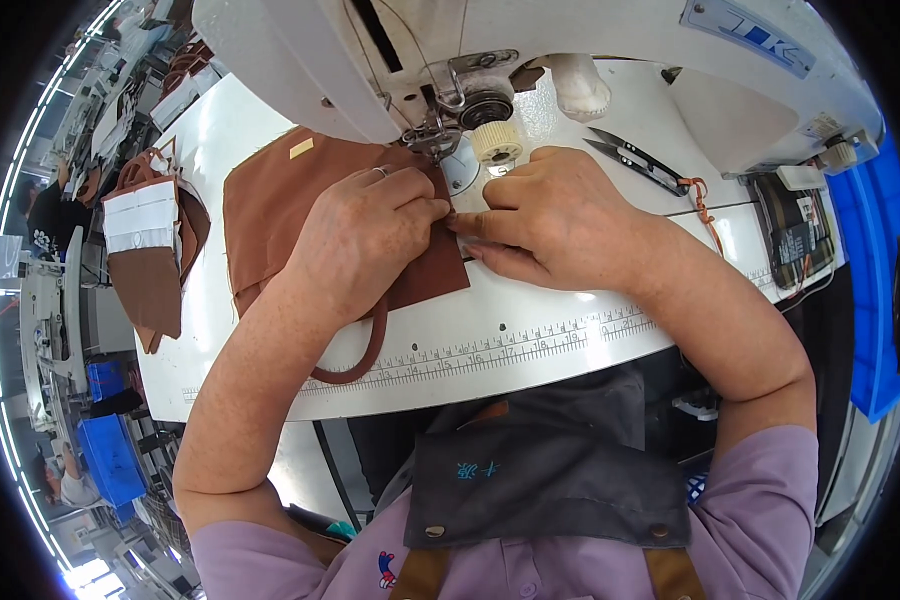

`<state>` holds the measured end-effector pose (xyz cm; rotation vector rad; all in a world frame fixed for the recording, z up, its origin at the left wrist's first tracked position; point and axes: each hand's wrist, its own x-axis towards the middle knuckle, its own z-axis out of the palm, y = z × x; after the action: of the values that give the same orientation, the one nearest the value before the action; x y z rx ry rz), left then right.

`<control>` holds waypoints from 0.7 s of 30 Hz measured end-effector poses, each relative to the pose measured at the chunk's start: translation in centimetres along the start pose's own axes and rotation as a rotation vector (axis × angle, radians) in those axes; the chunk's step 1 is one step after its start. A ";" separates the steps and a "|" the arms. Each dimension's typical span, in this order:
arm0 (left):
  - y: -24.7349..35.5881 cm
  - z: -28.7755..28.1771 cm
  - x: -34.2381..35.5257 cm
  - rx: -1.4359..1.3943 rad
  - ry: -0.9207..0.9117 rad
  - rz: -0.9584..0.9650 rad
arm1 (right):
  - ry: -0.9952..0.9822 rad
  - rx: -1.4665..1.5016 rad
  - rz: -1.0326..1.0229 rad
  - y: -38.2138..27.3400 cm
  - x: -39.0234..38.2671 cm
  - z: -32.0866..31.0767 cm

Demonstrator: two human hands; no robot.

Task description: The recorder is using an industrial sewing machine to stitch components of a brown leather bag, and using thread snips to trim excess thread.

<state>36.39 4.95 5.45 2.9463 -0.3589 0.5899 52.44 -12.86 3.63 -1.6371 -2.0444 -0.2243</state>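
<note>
A brown fabric piece [270, 210] with a small pale tab and a brown looped handle [375, 350] lies under the sewing machine's needle area [432, 140]. My left hand [365, 225] rests on the fabric, fingers curled together at its right edge, a ring on one finger. My right hand [550, 220] is beside it, its fingertips closed on that same edge and meeting the left hand's fingers. Black thread snips [645, 165] with an orange cord lie right of my right hand.
Stacked brown and white cut pieces [145, 265] lie at the left. The machine's white arm [620, 25] spans the top. A printed ruler [560, 330] runs along the table's front edge. Blue bins [865, 300] stand at right and lower left, with people at workstations beyond.
</note>
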 end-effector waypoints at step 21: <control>1.9 -0.3 -2.6 -0.205 -0.001 -0.266 | -0.005 -0.094 0.014 -0.4 0.0 -0.1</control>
<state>33.48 3.66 4.80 2.7336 -0.0221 0.4847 52.11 -13.02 3.80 -1.7084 -2.0537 -0.3163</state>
